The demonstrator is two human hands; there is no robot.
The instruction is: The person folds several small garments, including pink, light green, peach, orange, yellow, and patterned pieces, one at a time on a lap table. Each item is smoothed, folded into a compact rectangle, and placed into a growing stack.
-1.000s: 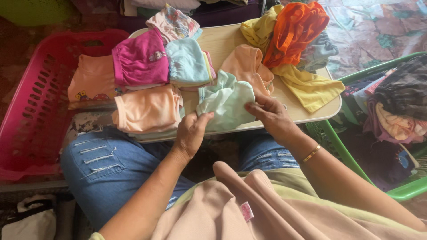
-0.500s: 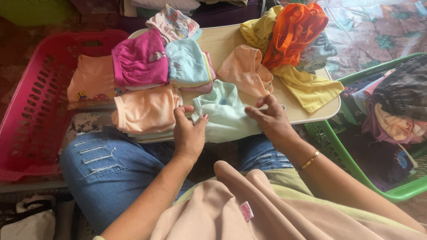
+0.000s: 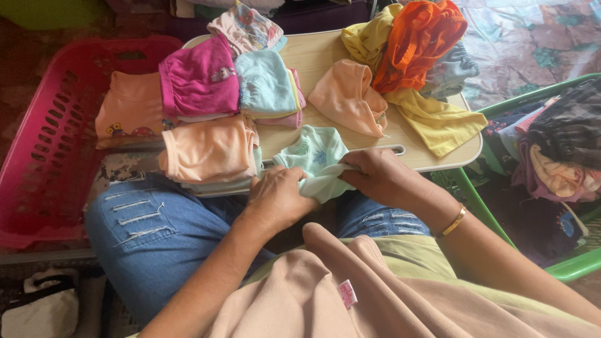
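Fingers (image 3: 294,188) pinch mint garment (image 3: 316,156) at table edge (image 3: 438,164).

My head view: soft, even daylight, moderately bright, no hard shadows. Tabletop (image 3: 325,53) evenly lit, no glare. Dim pocket under table's near edge, between knees. Orange garment (image 3: 416,40) at table's far right corner vivid, near oversaturated. Top left corner of view murky, dark. Peach cloth (image 3: 313,294) nearest lens slightly soft. I see mild wide-angle stretch at frame edges. Hands reasonably sharp, little motion blur.
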